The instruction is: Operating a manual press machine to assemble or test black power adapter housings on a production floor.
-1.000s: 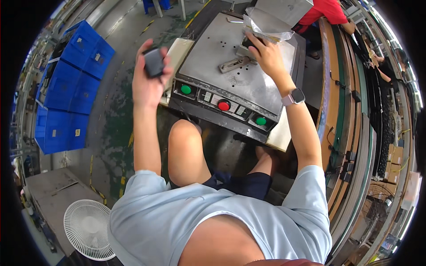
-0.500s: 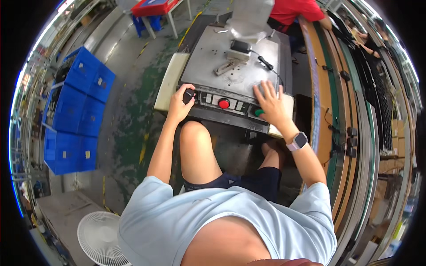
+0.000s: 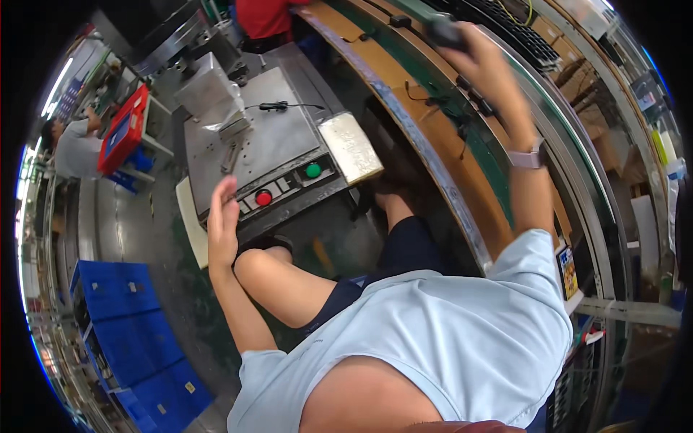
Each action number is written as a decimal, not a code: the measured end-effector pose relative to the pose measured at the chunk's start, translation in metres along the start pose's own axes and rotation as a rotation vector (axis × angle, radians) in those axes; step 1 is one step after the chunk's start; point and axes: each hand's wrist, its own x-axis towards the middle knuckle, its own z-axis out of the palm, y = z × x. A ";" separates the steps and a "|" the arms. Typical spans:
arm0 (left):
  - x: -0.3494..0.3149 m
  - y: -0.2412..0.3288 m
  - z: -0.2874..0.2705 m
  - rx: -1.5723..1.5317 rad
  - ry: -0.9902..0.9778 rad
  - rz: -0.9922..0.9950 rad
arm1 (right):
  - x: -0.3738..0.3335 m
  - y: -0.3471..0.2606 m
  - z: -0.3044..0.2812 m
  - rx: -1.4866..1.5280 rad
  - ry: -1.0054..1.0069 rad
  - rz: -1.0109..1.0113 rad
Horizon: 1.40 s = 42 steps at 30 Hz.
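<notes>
My right hand (image 3: 485, 66) is raised over the conveyor line at the upper right, its fingers closed round a black power adapter (image 3: 445, 33). Motion blurs both, so the adapter's details are lost. Beside the left end of a machine's control panel (image 3: 286, 180) is my left hand (image 3: 223, 225), fingers stretched out and nothing seen in it. The panel carries a red button (image 3: 263, 197) and a green button (image 3: 312, 170). On the metal machine plate (image 3: 278, 137), a clear cover (image 3: 209, 90) stands over a small fixture, and a black cable (image 3: 274, 107) lies beside it.
Blue bins (image 3: 144, 339) stand at the lower left, and a red-topped table (image 3: 124, 130) at the upper left. The conveyor (image 3: 426, 115) with black adapters and cords curves along my right. A person in red (image 3: 263, 18) is beyond the machine; another in grey (image 3: 76, 148) sits far left.
My view has turned right. My right hand has left the panel's green button and now holds a black adapter over the conveyor. The black thing seen in my left hand no longer shows there.
</notes>
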 end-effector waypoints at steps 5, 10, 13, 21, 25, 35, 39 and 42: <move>-0.052 -0.078 -0.017 -0.128 0.128 -0.226 | -0.171 0.301 -0.161 -0.550 -0.309 0.879; -0.083 -0.098 -0.044 -0.261 0.410 -0.395 | -0.180 0.242 -0.118 -1.076 -0.273 0.881; -0.044 -0.096 -0.038 -0.256 0.413 -0.393 | -0.122 0.189 -0.023 -0.547 -0.164 0.758; -0.016 -0.056 -0.012 -0.059 0.233 -0.152 | -0.123 0.144 -0.001 -0.631 -0.119 0.839; -0.003 -0.091 -0.039 -0.063 0.292 -0.174 | -0.119 0.118 -0.064 -0.714 0.374 0.315; 0.194 -0.136 -0.044 0.039 0.471 0.275 | -0.027 -0.015 -0.124 0.085 0.521 0.205; 0.238 -0.150 -0.048 0.297 0.152 0.346 | 0.002 -0.026 -0.063 0.269 0.262 0.115; 0.210 -0.139 -0.069 0.062 0.098 0.220 | 0.029 -0.055 0.030 0.436 -0.057 0.089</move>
